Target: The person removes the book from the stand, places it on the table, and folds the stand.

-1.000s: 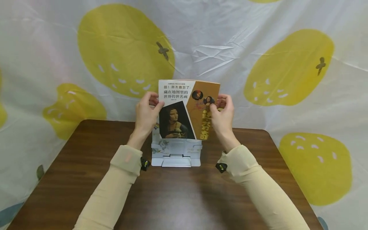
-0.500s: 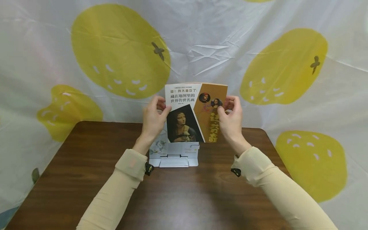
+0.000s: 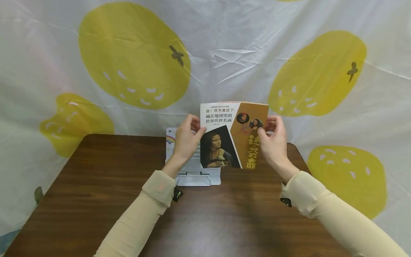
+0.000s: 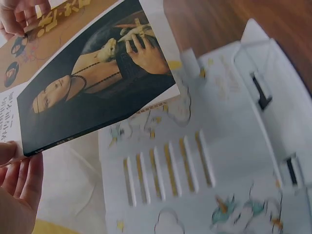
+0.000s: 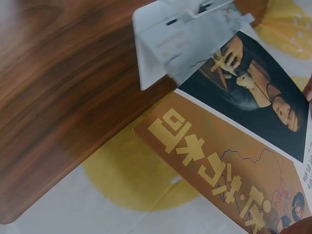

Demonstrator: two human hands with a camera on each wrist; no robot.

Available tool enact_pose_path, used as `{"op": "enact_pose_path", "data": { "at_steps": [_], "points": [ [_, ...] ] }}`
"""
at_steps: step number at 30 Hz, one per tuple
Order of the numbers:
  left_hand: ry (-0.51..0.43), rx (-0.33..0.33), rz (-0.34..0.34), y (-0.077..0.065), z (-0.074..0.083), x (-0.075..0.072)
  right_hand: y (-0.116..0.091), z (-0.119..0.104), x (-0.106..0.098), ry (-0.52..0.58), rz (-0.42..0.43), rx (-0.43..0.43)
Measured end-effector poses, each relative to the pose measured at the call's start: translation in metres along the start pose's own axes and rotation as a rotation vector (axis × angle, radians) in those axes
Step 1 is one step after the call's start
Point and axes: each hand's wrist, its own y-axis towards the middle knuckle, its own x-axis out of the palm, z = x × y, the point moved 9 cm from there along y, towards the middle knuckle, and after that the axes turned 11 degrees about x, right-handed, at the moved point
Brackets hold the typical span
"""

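Note:
A thin paperback book [image 3: 221, 142] with a white and orange-brown cover and a portrait painting is held up between both hands, front toward the head camera. My left hand [image 3: 187, 137] pinches its left edge, thumb on the cover and fingers behind. At the right edge my right hand [image 3: 274, 139] grips it the same way. Behind the book and to its left stands a white bookstand [image 4: 229, 141] with unicorn drawings, slots and a fold-out ledge [image 3: 193, 180]. In the head view the book hides much of the stand.
The stand rests on a dark brown wooden table [image 3: 205, 221] with rounded far corners. A white cloth [image 3: 224, 46] printed with large yellow fruit hangs right behind the table's far edge.
Both hands have carried the book to the right and somewhat lower in the head view, uncovering the left part of the bookstand. The grip on the book is unchanged.

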Motion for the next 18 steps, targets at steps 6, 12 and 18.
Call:
{"op": "enact_pose_path", "data": {
  "at_steps": [6,12,18],
  "points": [
    [-0.043,-0.004,-0.025,-0.005,0.007,0.026,0.011,0.026,-0.019,-0.031,0.033,0.017],
    [-0.073,-0.026,-0.059,-0.009,0.013,0.050,0.027,0.061,-0.039,-0.063,0.094,0.033],
    [-0.089,-0.052,-0.087,-0.015,0.014,0.070,0.032,0.070,-0.053,-0.102,0.124,0.031]
  ]
}}
